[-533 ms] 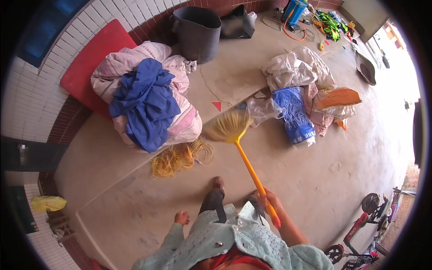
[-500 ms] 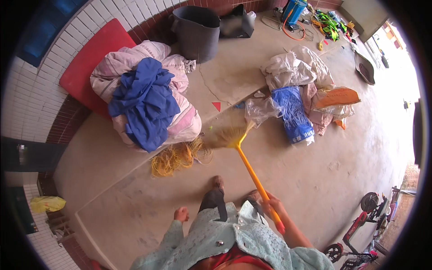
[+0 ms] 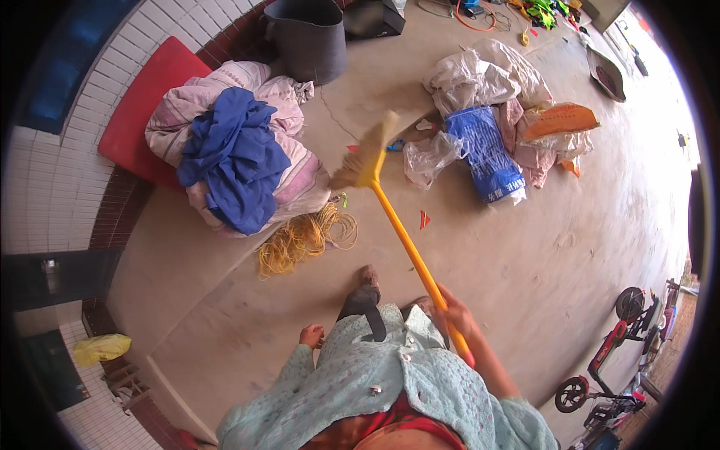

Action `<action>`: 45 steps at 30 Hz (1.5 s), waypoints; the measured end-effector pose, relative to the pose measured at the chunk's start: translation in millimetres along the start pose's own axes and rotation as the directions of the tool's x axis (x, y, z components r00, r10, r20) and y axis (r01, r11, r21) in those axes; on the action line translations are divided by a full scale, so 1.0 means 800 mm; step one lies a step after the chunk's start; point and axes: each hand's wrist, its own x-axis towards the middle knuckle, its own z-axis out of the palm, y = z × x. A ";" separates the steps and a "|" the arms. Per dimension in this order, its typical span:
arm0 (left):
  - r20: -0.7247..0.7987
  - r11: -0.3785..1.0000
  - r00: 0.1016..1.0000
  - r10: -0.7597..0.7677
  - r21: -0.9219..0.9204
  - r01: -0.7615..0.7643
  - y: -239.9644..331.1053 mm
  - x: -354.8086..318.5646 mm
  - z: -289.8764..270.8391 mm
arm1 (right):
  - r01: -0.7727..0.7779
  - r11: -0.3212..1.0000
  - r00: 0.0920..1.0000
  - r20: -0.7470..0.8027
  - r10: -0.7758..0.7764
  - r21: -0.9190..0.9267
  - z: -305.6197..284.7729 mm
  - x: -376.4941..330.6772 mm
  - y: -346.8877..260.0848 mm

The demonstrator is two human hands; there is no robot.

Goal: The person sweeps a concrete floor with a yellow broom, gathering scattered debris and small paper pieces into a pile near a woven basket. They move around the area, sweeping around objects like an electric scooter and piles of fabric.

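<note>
My right hand [image 3: 454,313] grips the orange handle of a broom [image 3: 397,232] near its lower end. The broom's straw head [image 3: 366,154] is lifted off the concrete floor and points up toward the raised step. My left hand [image 3: 310,334] hangs beside my body, fingers curled, holding nothing. A coil of yellow cord [image 3: 304,240] lies on the floor just left of the broom handle. Small red scraps [image 3: 424,219] lie on the floor near the broom.
A heap of pink and blue cloth [image 3: 232,154] rests on a red cushion [image 3: 139,112] at the left. A dark bucket [image 3: 304,37] stands behind. Plastic bags and a blue sack [image 3: 484,154] lie at right. A small scooter [image 3: 611,352] is parked lower right.
The broom head has swung from the floor near the yellow cord up and to the right. My right hand stays on the handle.
</note>
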 end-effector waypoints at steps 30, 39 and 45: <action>-0.060 0.997 0.995 0.076 0.031 -0.074 0.008 -0.041 0.013 | -0.130 0.891 0.990 0.102 0.094 0.435 -0.055 0.085 0.120; -0.114 0.998 0.992 0.050 -0.032 -0.054 -0.015 -0.035 0.002 | -0.188 0.890 0.967 -0.237 0.094 -0.415 -0.072 -0.027 0.076; -0.050 0.998 0.997 0.055 0.038 -0.053 -0.017 -0.015 0.029 | -0.278 0.889 0.941 -0.289 0.176 -0.363 -0.048 -0.178 0.011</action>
